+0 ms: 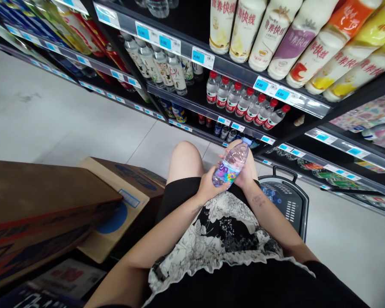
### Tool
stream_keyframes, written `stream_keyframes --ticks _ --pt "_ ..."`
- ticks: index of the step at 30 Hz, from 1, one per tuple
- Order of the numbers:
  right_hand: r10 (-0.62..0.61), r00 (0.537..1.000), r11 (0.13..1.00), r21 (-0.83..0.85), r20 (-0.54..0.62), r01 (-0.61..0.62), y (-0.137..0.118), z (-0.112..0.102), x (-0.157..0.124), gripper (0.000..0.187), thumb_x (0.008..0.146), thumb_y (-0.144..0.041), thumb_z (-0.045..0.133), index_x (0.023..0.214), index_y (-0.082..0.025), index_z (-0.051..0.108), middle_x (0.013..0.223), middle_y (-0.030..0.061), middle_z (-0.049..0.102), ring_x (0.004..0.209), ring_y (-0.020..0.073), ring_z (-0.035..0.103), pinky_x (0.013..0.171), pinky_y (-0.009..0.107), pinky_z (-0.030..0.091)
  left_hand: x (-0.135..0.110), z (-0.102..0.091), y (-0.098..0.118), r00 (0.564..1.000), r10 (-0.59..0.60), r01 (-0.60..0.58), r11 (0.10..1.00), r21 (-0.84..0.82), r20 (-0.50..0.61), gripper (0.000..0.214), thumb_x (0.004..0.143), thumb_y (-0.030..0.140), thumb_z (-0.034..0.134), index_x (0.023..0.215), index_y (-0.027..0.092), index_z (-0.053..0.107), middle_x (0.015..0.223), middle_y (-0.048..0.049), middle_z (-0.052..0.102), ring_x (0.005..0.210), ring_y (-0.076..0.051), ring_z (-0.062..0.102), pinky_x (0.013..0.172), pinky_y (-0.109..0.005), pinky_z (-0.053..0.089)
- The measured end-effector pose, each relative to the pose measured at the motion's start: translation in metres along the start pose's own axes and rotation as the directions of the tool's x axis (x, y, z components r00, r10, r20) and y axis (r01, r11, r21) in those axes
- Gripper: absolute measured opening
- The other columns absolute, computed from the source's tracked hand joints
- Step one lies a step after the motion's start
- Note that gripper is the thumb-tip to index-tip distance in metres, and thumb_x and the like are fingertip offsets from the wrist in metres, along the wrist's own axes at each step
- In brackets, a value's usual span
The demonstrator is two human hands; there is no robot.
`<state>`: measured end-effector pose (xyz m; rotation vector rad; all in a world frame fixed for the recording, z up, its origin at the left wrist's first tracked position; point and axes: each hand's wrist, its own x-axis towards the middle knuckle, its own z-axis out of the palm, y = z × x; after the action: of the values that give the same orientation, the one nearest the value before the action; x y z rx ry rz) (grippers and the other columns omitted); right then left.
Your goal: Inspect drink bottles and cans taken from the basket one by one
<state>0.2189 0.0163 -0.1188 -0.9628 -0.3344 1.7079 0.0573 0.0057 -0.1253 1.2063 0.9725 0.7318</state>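
Note:
A clear plastic water bottle [239, 154] with a blue cap and a colourful purple-and-blue label lies slanted above my lap, its cap pointing away and to the right. My left hand [208, 184] is wrapped around its lower end. Behind and to the right of the bottle, my right hand [244, 176] grips it too; part of that hand's fingers is hidden by the bottle. On the floor at my right stands a black shopping basket [306, 209] with several blue-tinted bottles [272, 194] inside.
Ahead are shelves with red-capped water bottles [232, 100], flowery-labelled bottles [178, 77] and large milk drink bottles [263, 38]. Blue price tags line the shelf edge [229, 60]. Cardboard boxes [51, 196] are stacked close on my left. Tiled floor [45, 111] lies to the left.

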Motion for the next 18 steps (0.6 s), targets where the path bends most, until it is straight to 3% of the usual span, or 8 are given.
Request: stream_keyframes --ticks 3,5,8,12,15,18 --pt "-0.092 0.996 0.992 0.09 0.0 0.091 0.005 -0.004 -0.003 0.083 0.075 -0.091 0.036 0.115 -0.023 0.062 0.098 0.0072 0.069 0.09 0.0264 0.066 0.076 0.042 0.056 -0.005 0.0 0.003 0.989 0.027 -0.002 0.986 0.168 -0.147 0.065 0.057 0.035 0.086 0.117 0.023 0.062 0.105 -0.01 0.067 0.109 -0.038 0.057 0.095 -0.04 0.042" --pt "-0.128 0.992 0.98 0.149 -0.017 0.129 0.006 -0.006 -0.006 0.091 0.072 -0.096 0.025 0.107 -0.021 0.065 0.095 0.0081 0.068 0.09 0.0272 0.065 0.078 0.043 0.055 -0.006 0.001 0.004 0.99 0.044 -0.021 0.986 0.164 -0.135 0.069 0.056 0.034 0.086 0.119 0.024 0.061 0.112 -0.011 0.065 0.116 -0.038 0.054 0.094 -0.038 0.041" --pt "-0.133 0.99 0.97 0.199 -0.05 0.14 0.003 -0.007 -0.012 0.088 0.068 -0.099 0.026 0.089 -0.022 0.064 0.083 0.0069 0.065 0.083 0.0275 0.063 0.077 0.044 0.054 -0.007 0.0 0.002 0.997 0.074 -0.077 0.991 0.112 0.033 0.074 0.057 0.036 0.086 0.123 0.024 0.056 0.121 -0.0107 0.062 0.117 -0.036 0.053 0.093 -0.035 0.041" --pt "-0.059 0.997 0.983 0.176 0.054 0.048 -0.004 -0.011 -0.02 0.087 0.059 -0.103 0.03 0.084 -0.024 0.057 0.071 0.0021 0.057 0.071 0.0236 0.058 0.076 0.043 0.051 -0.006 -0.002 -0.004 0.97 0.13 -0.129 0.992 -0.017 0.205 0.068 0.072 0.05 0.076 0.127 0.021 0.049 0.114 -0.0096 0.063 0.091 -0.025 0.059 0.079 -0.031 0.042" --pt "-0.028 0.991 0.983 0.182 0.133 0.003 -0.003 -0.02 -0.022 0.078 0.057 -0.099 0.042 0.081 -0.025 0.05 0.067 -0.0015 0.054 0.066 0.0204 0.054 0.073 0.041 0.05 -0.002 -0.001 -0.011 0.949 0.112 -0.097 0.993 -0.065 0.295 0.064 0.079 0.055 0.069 0.127 0.021 0.045 0.104 -0.0066 0.064 0.075 -0.018 0.055 0.068 -0.027 0.039" --pt "-0.083 0.984 0.977 0.207 0.16 0.049 0.003 -0.032 -0.019 0.07 0.058 -0.093 0.051 0.075 -0.025 0.046 0.062 -0.0041 0.05 0.06 0.0163 0.05 0.066 0.034 0.048 0.001 0.003 -0.017 0.892 0.056 -0.027 0.997 -0.07 0.449 0.056 0.077 0.062 0.067 0.108 0.017 0.058 0.085 -0.0037 0.064 0.073 -0.019 0.056 0.068 -0.028 0.04"
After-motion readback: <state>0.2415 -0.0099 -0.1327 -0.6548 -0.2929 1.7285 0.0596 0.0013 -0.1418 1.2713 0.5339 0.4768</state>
